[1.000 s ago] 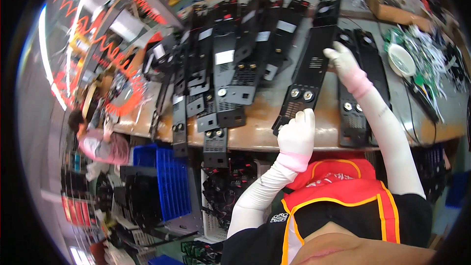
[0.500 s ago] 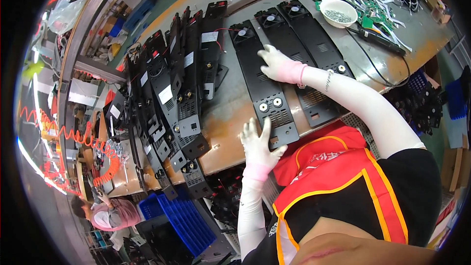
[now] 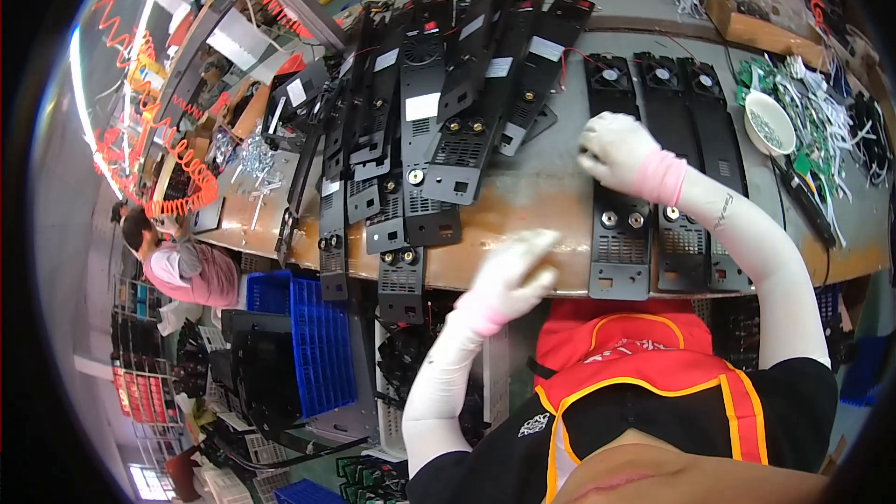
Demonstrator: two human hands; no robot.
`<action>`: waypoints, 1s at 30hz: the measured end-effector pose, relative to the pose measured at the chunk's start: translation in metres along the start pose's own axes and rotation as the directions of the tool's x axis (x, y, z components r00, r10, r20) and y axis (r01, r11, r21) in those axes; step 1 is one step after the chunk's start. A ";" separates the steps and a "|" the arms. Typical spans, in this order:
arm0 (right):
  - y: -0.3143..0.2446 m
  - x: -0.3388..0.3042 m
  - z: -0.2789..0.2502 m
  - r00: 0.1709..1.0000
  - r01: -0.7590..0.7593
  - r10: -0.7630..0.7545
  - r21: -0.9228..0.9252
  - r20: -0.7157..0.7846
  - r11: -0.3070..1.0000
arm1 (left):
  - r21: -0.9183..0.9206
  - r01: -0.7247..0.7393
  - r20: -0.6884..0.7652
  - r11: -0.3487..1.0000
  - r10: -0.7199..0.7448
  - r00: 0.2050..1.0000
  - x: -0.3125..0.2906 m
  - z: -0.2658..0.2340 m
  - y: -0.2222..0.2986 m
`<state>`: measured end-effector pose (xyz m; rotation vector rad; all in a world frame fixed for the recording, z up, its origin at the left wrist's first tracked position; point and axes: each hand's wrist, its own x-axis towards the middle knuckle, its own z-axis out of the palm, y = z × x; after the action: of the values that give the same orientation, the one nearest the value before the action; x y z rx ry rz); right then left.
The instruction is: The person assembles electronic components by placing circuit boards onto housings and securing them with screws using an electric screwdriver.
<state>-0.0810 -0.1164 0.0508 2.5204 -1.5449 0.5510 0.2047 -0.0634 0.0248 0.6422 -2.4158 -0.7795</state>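
Observation:
My right hand (image 3: pixel 620 155), in a white glove, lies over the upper half of a long black panel (image 3: pixel 620 252). Its fingers are bent round the panel's left edge, their tips partly hidden. A small fan (image 3: pixel 611 77) shows at the far end of this panel and two round metal fittings (image 3: pixel 623 220) near its close end. Left of that panel my gloved left hand (image 3: pixel 515 273) hovers near the table's front edge, smeared by motion, its fingers apart and nothing in them. Beyond it lies a pile of similar black panels (image 3: pixel 457 154), overlapping, several with white labels.
Two more fan-fitted panels (image 3: pixel 677 131) lie to the right. A white bowl (image 3: pixel 770 124) of small metal parts stands by green circuit boards (image 3: pixel 810 103) and a black corded tool (image 3: pixel 810 210). Blue crates (image 3: pixel 322 345) sit below the table's left. A person in pink (image 3: pixel 201 271) works far left.
The view has turned left. My left hand has come away from the panel's near end and moved left. My right hand has shifted to the panel's left edge, fingers more bent.

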 end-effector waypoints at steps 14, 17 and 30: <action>-0.104 0.195 0.040 0.987 0.137 -0.161 0.562 -0.007 0.816 | 0.291 0.934 -0.866 0.207 -0.359 0.349 -0.145 -0.172 -0.200; -0.110 0.225 0.056 0.987 -0.104 -0.006 0.674 0.160 0.732 | 0.378 0.920 -0.770 0.104 -0.517 0.374 -0.139 -0.168 -0.213; -0.132 0.251 0.110 0.961 0.275 -0.267 0.143 -0.074 0.951 | 0.480 0.876 -0.808 0.049 -0.366 0.463 -0.138 -0.153 -0.230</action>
<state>0.1638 -0.2975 0.0530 2.7437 -1.1493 0.7119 0.4634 -0.2101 -0.0586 2.2288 -1.6849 0.5940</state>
